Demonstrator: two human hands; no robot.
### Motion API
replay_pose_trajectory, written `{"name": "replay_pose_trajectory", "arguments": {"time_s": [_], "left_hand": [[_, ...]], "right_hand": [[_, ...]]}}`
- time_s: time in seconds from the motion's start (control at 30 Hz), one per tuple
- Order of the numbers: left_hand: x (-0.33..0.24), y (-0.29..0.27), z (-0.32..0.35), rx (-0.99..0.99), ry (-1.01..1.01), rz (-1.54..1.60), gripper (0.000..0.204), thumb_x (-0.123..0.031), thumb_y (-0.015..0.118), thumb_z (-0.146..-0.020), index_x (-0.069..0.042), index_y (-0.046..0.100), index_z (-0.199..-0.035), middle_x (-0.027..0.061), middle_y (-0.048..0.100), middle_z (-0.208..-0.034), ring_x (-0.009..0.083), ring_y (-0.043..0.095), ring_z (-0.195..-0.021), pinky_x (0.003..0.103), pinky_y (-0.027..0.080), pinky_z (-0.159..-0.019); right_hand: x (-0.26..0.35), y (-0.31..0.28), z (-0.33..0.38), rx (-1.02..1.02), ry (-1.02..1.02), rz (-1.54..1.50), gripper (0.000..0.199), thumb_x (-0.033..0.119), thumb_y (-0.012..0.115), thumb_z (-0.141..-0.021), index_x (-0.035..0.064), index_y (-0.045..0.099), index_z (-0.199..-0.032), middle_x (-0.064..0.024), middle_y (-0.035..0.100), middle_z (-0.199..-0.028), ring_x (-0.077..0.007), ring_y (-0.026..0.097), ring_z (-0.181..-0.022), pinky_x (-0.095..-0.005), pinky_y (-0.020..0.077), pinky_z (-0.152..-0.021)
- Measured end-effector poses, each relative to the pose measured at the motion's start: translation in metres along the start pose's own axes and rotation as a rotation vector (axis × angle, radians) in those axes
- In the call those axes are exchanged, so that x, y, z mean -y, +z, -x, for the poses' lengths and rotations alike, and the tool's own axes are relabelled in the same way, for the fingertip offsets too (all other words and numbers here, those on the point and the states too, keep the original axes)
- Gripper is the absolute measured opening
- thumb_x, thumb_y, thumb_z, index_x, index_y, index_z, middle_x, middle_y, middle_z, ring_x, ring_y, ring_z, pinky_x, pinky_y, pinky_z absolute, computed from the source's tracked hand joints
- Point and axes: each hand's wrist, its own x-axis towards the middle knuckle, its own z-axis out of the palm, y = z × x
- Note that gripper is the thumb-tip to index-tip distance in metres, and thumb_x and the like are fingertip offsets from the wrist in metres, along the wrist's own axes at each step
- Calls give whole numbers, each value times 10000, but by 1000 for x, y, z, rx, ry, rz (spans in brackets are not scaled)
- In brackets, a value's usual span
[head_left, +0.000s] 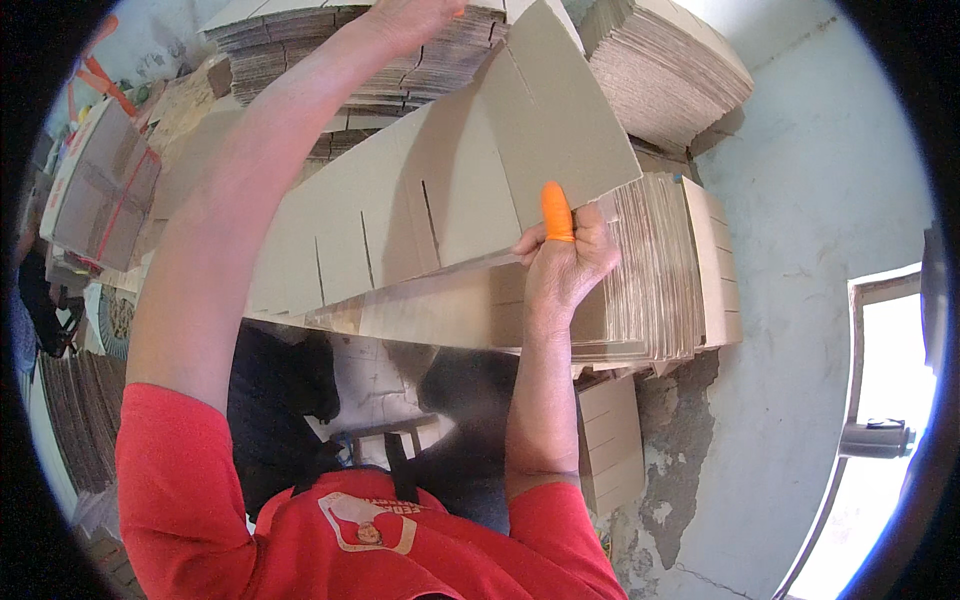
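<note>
A slotted cardboard sheet [380, 215] slants across the middle, its right end raised and bent along a crease. My right hand [572, 255] is closed on the near edge of that sheet, an orange finger cot on the thumb lying against the board. At the top of the picture, my left hand [418, 18] reaches over the far side near the stacked cardboard. The frame cuts off most of its fingers, so their grip is hidden; a bit of orange shows there. Beside my right hand stands a row of upright cardboard pieces [655, 265].
Behind the sheet lies a large cardboard stack [330, 50], with another stack [670, 75] at far right. A plastered wall [800, 180] bounds the right side. Wrapped cardboard [105, 185] leans at the left, and more cardboard [612, 440] stands below the work surface.
</note>
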Motion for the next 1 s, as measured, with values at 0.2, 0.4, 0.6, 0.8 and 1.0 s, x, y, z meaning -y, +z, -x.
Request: {"name": "replay_pose_trajectory", "arguments": {"time_s": [0.2,0.4,0.6,0.8,1.0], "left_hand": [[4,-16,0,-291,136,-69,168,-119,577,-777,-11,596,-904,124,564,-896,269,593,-878,362,540,-672],[-11,-32,1,-55,97,-149,148,-79,572,-759,13,597,-872,123,561,-885,268,577,-866,349,538,-646],[-25,-42,18,23,123,-79,141,-66,585,-719,35,607,-815,144,570,-863,288,557,-887,358,534,-647],[-23,-39,28,67,127,-118,138,-52,610,-733,39,621,-837,161,576,-910,308,573,-926,367,541,-683],[-63,-55,44,14,233,-197,160,-105,650,-705,19,646,-806,106,567,-912,220,566,-958,276,570,-657]], "right_hand": [[6,2,2,-36,-2,-40,197,-146,546,-844,-15,502,-705,-57,560,-620,-101,567,-459,-258,464,-385],[6,4,3,-42,-57,-57,199,-160,539,-841,-13,490,-716,-59,562,-639,-94,553,-465,-265,469,-383],[6,5,3,-39,-68,-22,175,-180,545,-814,-19,518,-750,-59,562,-646,-97,545,-470,-265,474,-388],[0,8,5,7,-122,21,142,-160,584,-802,-25,540,-795,-62,581,-655,-102,563,-499,-260,476,-419],[-8,8,5,-32,-213,218,244,-78,645,-832,1,585,-1055,-90,597,-662,-193,596,-503,-312,489,-469]]}}
